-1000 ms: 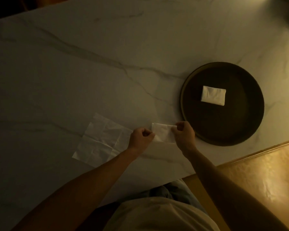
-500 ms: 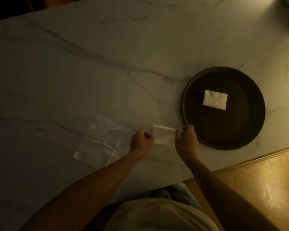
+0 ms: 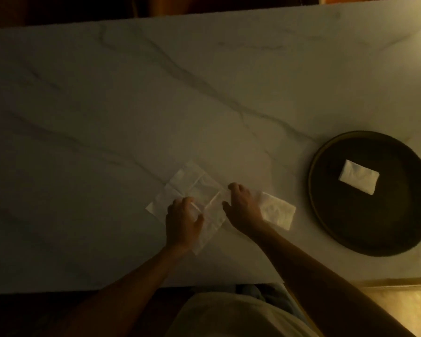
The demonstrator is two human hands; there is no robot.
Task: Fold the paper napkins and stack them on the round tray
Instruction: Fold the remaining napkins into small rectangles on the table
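Both my hands rest on the unfolded white paper napkin [image 3: 195, 190] lying flat on the veined marble table [image 3: 131, 105]. My left hand [image 3: 183, 221] and right hand [image 3: 243, 210] lie with fingers loosely bent; whether either pinches the sheet, I cannot tell. A folded white napkin [image 3: 278, 212] lies beside my right wrist. 1 more folded napkin [image 3: 359, 176] sits on the dark round tray [image 3: 326, 215].

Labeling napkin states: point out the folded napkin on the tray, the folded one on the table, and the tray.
tray napkin [image 3: 359, 176], head view, center
table napkin [image 3: 278, 212], head view, uncovered middle
round tray [image 3: 312, 190], head view, left rim
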